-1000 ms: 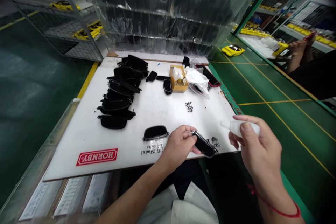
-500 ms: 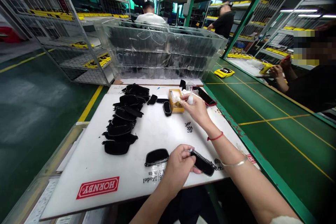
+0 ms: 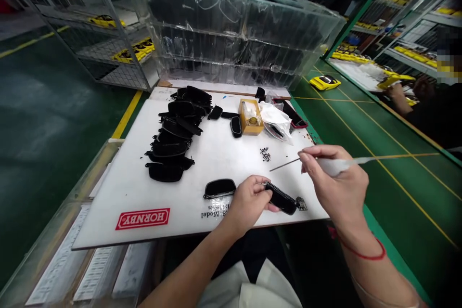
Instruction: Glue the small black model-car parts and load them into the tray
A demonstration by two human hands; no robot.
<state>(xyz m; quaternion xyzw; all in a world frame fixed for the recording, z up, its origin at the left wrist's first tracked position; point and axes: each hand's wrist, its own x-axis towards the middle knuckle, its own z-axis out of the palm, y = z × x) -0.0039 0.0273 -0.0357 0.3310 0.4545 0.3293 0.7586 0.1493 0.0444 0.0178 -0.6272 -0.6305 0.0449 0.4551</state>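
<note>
My left hand (image 3: pixel 250 202) is closed on one end of a glossy black plastic part (image 3: pixel 284 199), tilted just above the board's front edge. Up to its right, my right hand (image 3: pixel 337 180) pinches a thin metal rod (image 3: pixel 284 165); the tip points down-left, apart from the part. A white, translucent piece (image 3: pixel 334 166) shows in the same hand, partly hidden by the fingers. Another flat black part (image 3: pixel 219 187) lies left of my left hand. Small dark pieces (image 3: pixel 265 154) are scattered beyond the rod's tip.
Stacked black parts (image 3: pixel 169 139) run along the left of the white board (image 3: pixel 108 192). An amber box (image 3: pixel 251 127) stands beside white tissue (image 3: pixel 276 118) and a phone (image 3: pixel 296 114). A clear plastic bin (image 3: pixel 234 33) rises behind. A co-worker's hand (image 3: pixel 397 98) is at right.
My right hand has drawn back from the amber box toward me and to the right, bringing the rod into view. My left hand keeps its hold on the black part. The view has tilted down.
</note>
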